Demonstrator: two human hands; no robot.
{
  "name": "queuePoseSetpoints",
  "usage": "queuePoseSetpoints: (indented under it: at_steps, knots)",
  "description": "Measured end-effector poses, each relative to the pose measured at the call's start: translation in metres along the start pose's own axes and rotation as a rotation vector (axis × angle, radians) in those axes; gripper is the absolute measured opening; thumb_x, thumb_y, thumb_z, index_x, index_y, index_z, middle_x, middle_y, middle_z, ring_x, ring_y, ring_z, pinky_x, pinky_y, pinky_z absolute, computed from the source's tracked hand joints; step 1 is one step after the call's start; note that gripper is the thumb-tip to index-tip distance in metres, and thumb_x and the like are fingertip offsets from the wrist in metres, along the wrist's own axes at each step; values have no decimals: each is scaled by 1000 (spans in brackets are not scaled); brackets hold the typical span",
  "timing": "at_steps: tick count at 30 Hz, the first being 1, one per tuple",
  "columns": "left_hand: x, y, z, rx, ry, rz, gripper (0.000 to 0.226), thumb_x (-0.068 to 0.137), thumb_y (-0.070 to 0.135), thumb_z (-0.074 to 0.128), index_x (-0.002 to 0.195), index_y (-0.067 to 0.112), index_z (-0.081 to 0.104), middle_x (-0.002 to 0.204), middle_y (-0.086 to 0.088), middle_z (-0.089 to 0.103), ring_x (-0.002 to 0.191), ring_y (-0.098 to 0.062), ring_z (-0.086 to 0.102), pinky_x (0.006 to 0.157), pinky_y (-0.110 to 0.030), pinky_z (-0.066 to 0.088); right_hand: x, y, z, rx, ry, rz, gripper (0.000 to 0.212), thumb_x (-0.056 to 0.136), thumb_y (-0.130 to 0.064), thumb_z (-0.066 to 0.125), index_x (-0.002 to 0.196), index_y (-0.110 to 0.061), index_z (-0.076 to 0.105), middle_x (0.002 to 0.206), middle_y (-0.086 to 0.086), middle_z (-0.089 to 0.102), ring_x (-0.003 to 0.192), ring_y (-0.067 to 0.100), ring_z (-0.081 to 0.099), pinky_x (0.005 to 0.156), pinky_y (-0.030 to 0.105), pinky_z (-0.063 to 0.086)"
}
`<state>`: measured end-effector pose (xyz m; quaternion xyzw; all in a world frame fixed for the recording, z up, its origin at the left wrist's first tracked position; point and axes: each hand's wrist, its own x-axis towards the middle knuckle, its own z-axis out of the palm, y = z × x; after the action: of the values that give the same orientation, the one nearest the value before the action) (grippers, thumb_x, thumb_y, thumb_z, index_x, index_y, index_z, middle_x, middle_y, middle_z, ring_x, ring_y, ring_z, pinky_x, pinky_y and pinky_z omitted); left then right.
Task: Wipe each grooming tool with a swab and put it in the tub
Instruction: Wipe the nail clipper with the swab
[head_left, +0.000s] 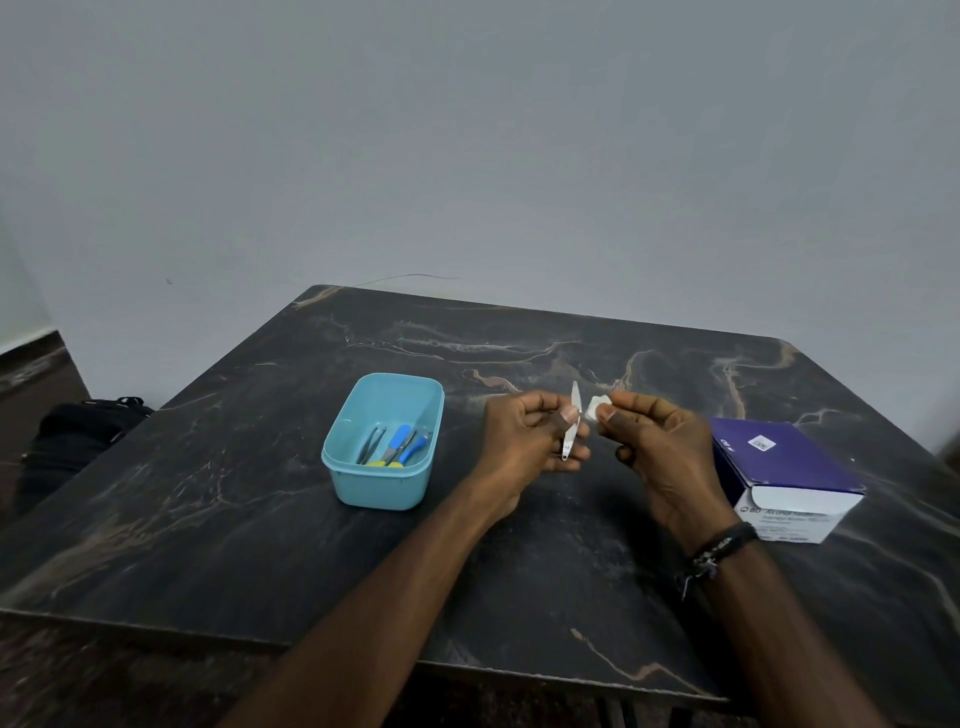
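Observation:
My left hand (524, 436) holds a slim silver grooming tool (573, 402) upright above the table, its pointed tip up. My right hand (649, 441) pinches a small white swab (593, 406) just right of the tool's upper part, very close to it; whether they touch is unclear. Left of my hands stands a light blue tub (358, 488) on the dark marble table (260, 519). Inside the tub lie dark tweezers (373, 442) and blue-handled tools (402, 441) with yellow ends.
A purple and white box of alcohol swabs (784, 475) sits at the right of the table, near my right wrist. A black bag (78, 431) lies on the floor beyond the table's left edge. A plain grey wall stands behind.

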<state>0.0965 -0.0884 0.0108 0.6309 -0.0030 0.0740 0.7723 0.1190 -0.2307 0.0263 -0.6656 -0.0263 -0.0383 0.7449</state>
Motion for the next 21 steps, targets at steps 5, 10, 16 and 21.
queuePoseSetpoints:
  at_steps: [5, 10, 16, 21]
  knots:
    - [0, -3, 0, 93, -46, 49, 20, 92, 7, 61, 111, 2, 65, 85, -14, 72, 64, -22, 68, 58, -29, 58, -1, 1, 2, -56, -13, -16, 23, 80, -5, 74, 101, -8, 67, 88, 9, 75, 77, 19, 70, 56, 24, 44]
    - [0, -8, -1, 341, -65, 204, 28, 92, 4, 60, 118, 11, 65, 82, -9, 71, 64, -18, 67, 60, -30, 57, -1, 2, 1, -71, -9, -11, 27, 78, -5, 76, 103, -6, 66, 88, 9, 75, 76, 18, 71, 55, 23, 44]
    - [0, -11, -1, 589, -58, 414, 29, 89, 4, 58, 110, 20, 69, 73, -1, 69, 57, -6, 66, 61, -35, 60, 0, 3, 0, -66, 14, 15, 30, 75, -3, 77, 103, -4, 67, 89, 11, 75, 76, 20, 71, 55, 24, 43]
    - [-2, -11, 2, 581, -81, 372, 44, 86, 3, 66, 128, 14, 60, 83, -4, 73, 63, -10, 69, 68, -34, 61, 2, 1, -2, 31, 81, 8, 34, 77, -3, 75, 110, -2, 65, 88, 10, 74, 73, 16, 70, 57, 24, 43]
